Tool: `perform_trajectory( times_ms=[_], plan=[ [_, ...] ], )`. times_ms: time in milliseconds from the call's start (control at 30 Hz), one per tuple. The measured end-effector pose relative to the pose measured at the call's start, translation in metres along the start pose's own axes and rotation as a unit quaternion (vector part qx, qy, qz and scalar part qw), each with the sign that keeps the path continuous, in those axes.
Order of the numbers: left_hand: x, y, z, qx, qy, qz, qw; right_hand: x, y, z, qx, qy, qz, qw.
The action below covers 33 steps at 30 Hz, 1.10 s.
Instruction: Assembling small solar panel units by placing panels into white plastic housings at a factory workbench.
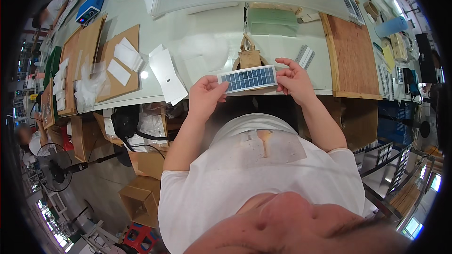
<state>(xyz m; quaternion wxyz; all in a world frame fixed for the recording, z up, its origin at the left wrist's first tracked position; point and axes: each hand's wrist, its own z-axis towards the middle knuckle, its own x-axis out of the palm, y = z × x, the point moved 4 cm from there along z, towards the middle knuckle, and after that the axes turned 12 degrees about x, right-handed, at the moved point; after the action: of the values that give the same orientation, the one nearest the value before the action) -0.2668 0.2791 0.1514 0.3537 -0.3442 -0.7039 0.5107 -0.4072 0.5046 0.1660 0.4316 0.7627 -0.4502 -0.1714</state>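
Note:
A small solar panel (249, 79) with dark blue cells and a white border spans the space between my hands at the table's near edge. My left hand (206, 93) pinches its left end, the thumb lying over the cells. At the right end, my right hand (295, 82) grips the panel's short edge with thumb and fingers. Just behind the panel stands a brown, tape-wrapped block (249, 59) on a round base, partly hidden by the panel. A small strip with dark cells (305, 56) lies beyond my right hand.
White sheets (165, 77) lie left of my hands, beside a brown board (127, 54) bearing white pieces. Greenish sheets (273, 22) are stacked behind the block. Rightward are a wooden board (352, 56) and a blue bottle (391, 27). A blue control box (90, 7) stands far left.

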Motion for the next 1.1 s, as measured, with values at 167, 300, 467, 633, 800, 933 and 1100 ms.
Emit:
perform_trajectory(
  times_ms=[167, 300, 467, 633, 800, 933, 1100],
  plan=[
    [0.002, -0.002, 0.002, 0.003, 0.01, 0.012, 1.0, -0.001, 0.008, 0.001, 0.018, 0.005, -0.023, 1.0],
    [0.001, 0.0, 0.001, 0.001, 0.008, 0.024, 1.0, 0.001, 0.009, 0.0, 0.014, -0.004, -0.037, 0.999],
    [0.001, 0.001, 0.004, 0.001, 0.01, 0.023, 1.0, 0.004, 0.011, 0.0, 0.011, -0.018, -0.031, 0.999],
    [0.0, -0.002, 0.004, 0.003, 0.009, 0.022, 1.0, 0.006, 0.012, 0.0, -0.008, -0.023, -0.039, 0.999],
    [0.0, -0.002, 0.006, 0.001, 0.008, 0.022, 1.0, 0.006, 0.012, 0.002, -0.015, -0.028, -0.057, 0.998],
    [0.001, -0.004, 0.003, -0.003, 0.013, 0.026, 1.0, 0.005, 0.009, 0.002, -0.027, -0.029, -0.076, 0.996],
    [-0.002, -0.001, 0.0, -0.009, 0.007, 0.035, 0.999, 0.006, 0.007, -0.001, -0.024, -0.03, -0.083, 0.996]
  ],
)
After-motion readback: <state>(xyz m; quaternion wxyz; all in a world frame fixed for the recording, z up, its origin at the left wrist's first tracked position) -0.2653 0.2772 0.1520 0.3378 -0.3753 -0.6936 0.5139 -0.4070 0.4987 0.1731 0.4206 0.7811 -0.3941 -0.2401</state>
